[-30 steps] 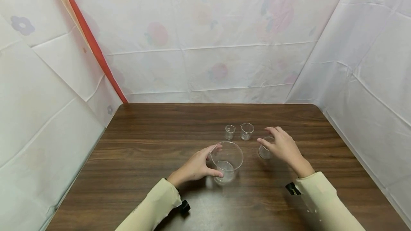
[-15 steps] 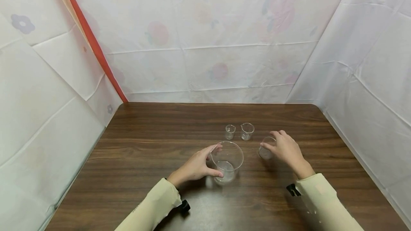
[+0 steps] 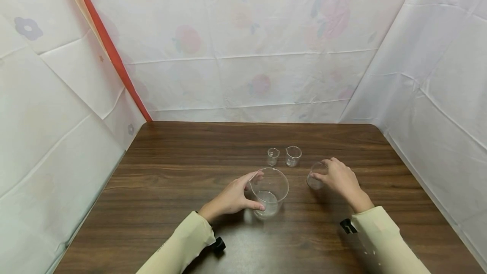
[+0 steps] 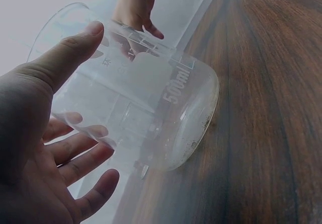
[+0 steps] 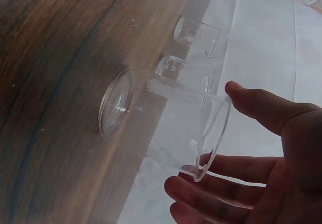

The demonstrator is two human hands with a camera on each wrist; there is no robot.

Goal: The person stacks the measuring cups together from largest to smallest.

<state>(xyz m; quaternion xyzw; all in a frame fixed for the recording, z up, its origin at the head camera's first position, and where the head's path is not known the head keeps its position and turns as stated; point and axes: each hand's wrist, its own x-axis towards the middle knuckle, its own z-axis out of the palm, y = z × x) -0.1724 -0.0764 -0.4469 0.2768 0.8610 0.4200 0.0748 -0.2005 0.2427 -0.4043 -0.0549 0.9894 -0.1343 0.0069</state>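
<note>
A large clear glass beaker [image 3: 272, 193], marked 500ml in the left wrist view, stands upright on the table. My left hand [image 3: 233, 195] holds its left side, with the thumb on the near wall and the fingers round the far wall. To the right, a smaller glass beaker [image 3: 314, 182] stands upright on the wood. My right hand [image 3: 340, 181] grips it near the rim from the right; in the right wrist view the thumb [image 5: 246, 99] lies at one side of the rim and the fingers [image 5: 226, 181] at the other, by the spout.
Behind the large beaker stand two little beakers, the smallest [image 3: 272, 157] on the left and a slightly bigger one [image 3: 292, 157] beside it. The brown wooden table [image 3: 171, 172] is enclosed by white patterned cloth [image 3: 236, 54] at the back and both sides.
The right hand has shifted slightly right and lower, and its thumb and fingers have come onto the smaller beaker's rim. The left hand and the large beaker have kept their place.
</note>
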